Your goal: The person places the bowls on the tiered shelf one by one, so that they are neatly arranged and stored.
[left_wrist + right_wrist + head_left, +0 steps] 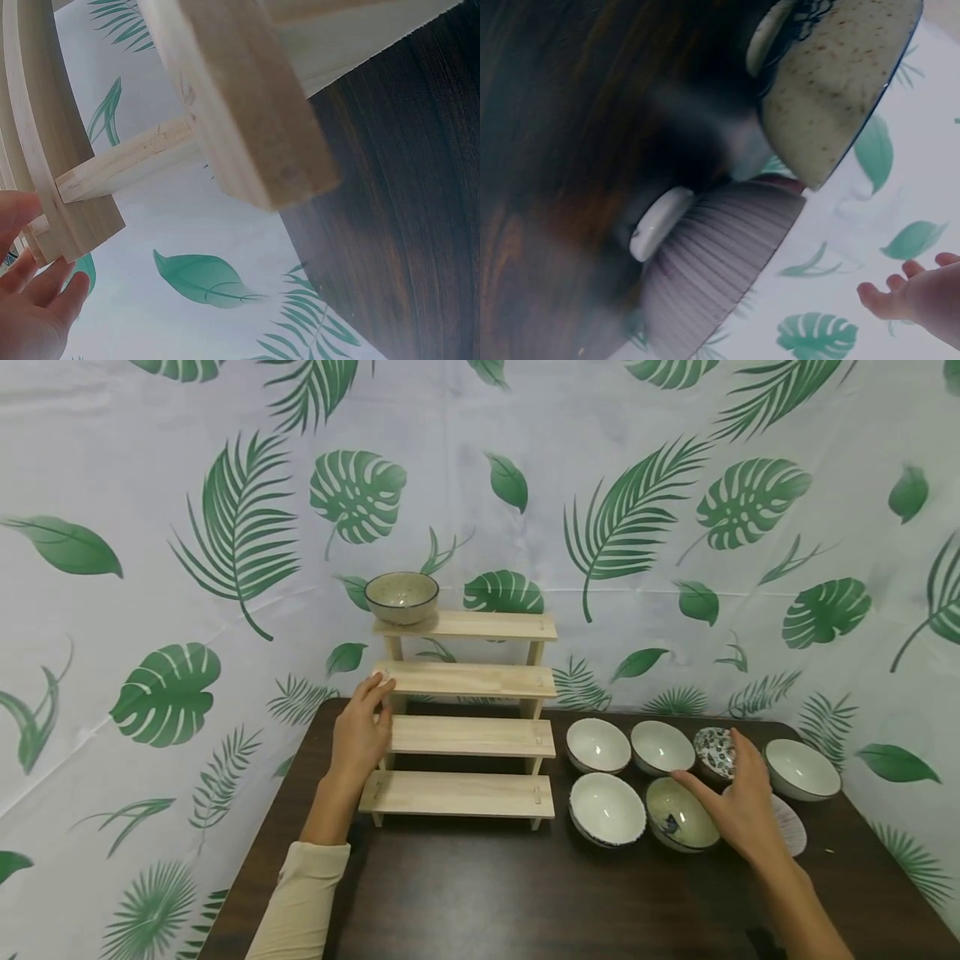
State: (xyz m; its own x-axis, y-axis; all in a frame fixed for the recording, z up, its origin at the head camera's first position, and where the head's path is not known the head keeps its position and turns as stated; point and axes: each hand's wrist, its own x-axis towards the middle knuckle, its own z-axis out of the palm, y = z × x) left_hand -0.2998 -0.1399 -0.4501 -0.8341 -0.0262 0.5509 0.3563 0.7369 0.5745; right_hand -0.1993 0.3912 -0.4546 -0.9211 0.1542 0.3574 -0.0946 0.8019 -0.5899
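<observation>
A four-step wooden display stand (471, 737) stands on the dark table. At the left end of its second step from the top, my left hand (362, 727) pinches the board, thumb on one side and fingers on the other in the left wrist view. On the top step, at the left, sits a speckled bowl (402, 597) with a dark rim. My right hand (742, 802) hovers with thumb and fingers spread over the bowls on the right. Nearest to it are a greenish bowl (678, 818), a floral-patterned bowl (715, 752) and a ribbed bowl (720, 255), partly hidden by the hand in the head view.
Beside the stand are two white bowls, one at the back (597, 745) and one in front (607, 810). Another white bowl (662, 747) stands in the back row, and an oval bowl (802, 770) is at far right. A leaf-print cloth (465, 468) hangs behind the table (465, 885).
</observation>
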